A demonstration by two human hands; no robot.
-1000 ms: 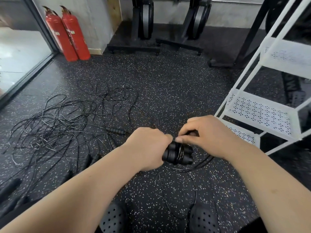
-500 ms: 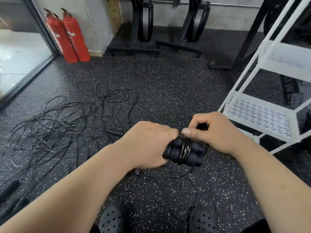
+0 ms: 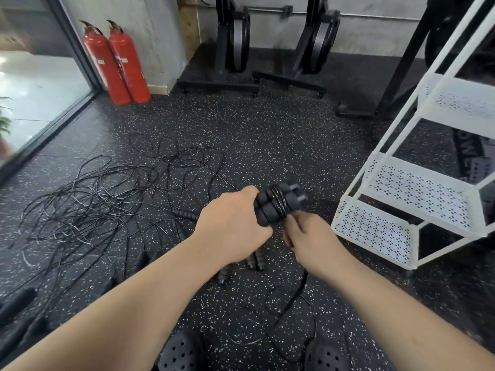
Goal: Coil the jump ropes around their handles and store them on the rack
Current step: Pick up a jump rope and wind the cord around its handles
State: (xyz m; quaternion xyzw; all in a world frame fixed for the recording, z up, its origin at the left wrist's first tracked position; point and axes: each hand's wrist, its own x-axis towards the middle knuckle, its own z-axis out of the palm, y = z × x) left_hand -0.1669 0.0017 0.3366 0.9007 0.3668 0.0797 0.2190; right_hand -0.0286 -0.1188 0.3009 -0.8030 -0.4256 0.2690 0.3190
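The left hand [image 3: 233,226] is closed tight around the near end of a pair of black foam handles [image 3: 288,200] held side by side, so its fingers are full and hidden behind the knuckles. The free ends of the handles stick out beyond that grip, up and to the right, tilted away from the person. Several turns of thin black rope [image 3: 276,202] are wound round the middle of the handles, just past the left fingers.

The right hand [image 3: 313,242] sits just below and right of the bundle. Its fingers [image 3: 292,223] are curled in, their tips touching the underside of the handles, and they hold the loose part of the same rope. That part comes out under the right wrist and hangs to the floor [image 3: 267,135], ending in slack loops between two black perforated shoes [image 3: 182,352].

Right of the right fingers, near but apart, stands the white rack [image 3: 417,188] with perforated shelves. Left of the left fingers, a tangle of ropes [image 3: 93,204] is spread over the speckled floor. Loose handles [image 3: 184,214] lie just beside and below that hand.

Far beyond the fingers, to the left, two red fire extinguishers [image 3: 117,62] stand against the wall
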